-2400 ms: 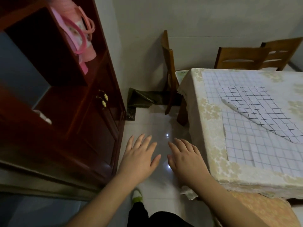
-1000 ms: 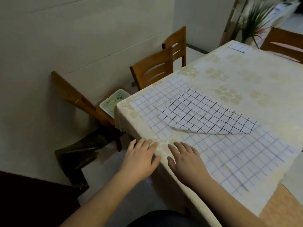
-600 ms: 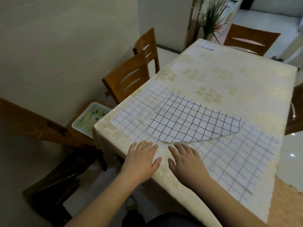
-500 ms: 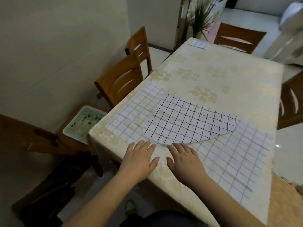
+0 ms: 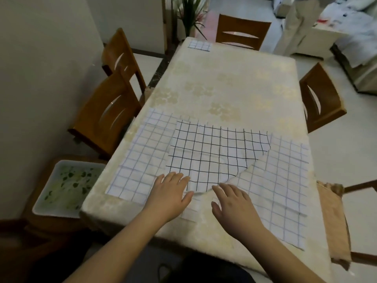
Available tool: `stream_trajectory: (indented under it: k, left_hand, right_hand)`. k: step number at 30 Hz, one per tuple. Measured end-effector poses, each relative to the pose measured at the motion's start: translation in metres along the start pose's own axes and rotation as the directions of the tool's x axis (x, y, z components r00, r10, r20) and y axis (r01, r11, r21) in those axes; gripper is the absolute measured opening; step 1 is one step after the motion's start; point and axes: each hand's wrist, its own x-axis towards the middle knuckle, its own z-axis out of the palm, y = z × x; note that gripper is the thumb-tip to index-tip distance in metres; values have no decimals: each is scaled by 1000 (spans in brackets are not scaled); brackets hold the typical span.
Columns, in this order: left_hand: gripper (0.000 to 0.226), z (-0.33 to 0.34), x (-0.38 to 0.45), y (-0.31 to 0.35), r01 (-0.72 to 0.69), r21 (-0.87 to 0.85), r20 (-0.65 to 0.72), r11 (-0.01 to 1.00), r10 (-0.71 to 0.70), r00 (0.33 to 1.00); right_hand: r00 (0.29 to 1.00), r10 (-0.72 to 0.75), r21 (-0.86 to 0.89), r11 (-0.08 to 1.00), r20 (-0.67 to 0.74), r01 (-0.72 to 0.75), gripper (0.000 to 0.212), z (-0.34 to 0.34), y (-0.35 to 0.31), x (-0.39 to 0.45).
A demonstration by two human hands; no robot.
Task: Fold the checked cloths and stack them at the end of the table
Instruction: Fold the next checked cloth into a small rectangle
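Dark-checked cloth (image 5: 216, 154) lies crumpled at the near end of the table (image 5: 234, 82), on top of a pale-checked cloth (image 5: 281, 180) spread flat beneath it. Left hand (image 5: 169, 195) – fingers straight, spread – rests at the dark cloth's near-left edge. Right hand (image 5: 234, 205), fingers relaxed and holding nothing, sits just short of its near edge. Folded checked cloth (image 5: 199, 45) – table's far corner, well apart

Both forearms bare, no sleeves, nothing worn on left hand (image 5: 170, 193) or right hand (image 5: 234, 207); dark trousers.
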Motion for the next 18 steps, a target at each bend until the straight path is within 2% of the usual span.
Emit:
stream_trajectory:
  k: [4,9,12,18]
  left_hand:
    - [86,7,37,-4,-13,-25,17,1000,13,1000]
    - [77,13,79,-11,-4,-12,76,1000,5,997]
    - [56,23,103,-18,9,-17,119,1000,-7,993]
    - [55,48,143,-32,103,-15,167,995,-99,981]
  right_hand:
    - [997,-4,96,995,82,-3,51,10,16,19]
    - [991,-26,146,989,133,7,56,20,32,50]
    - [987,-11,146,989,162,-13,56,31,39,68]
    - [976,-4,187,982,217,-38,58,60,51,91]
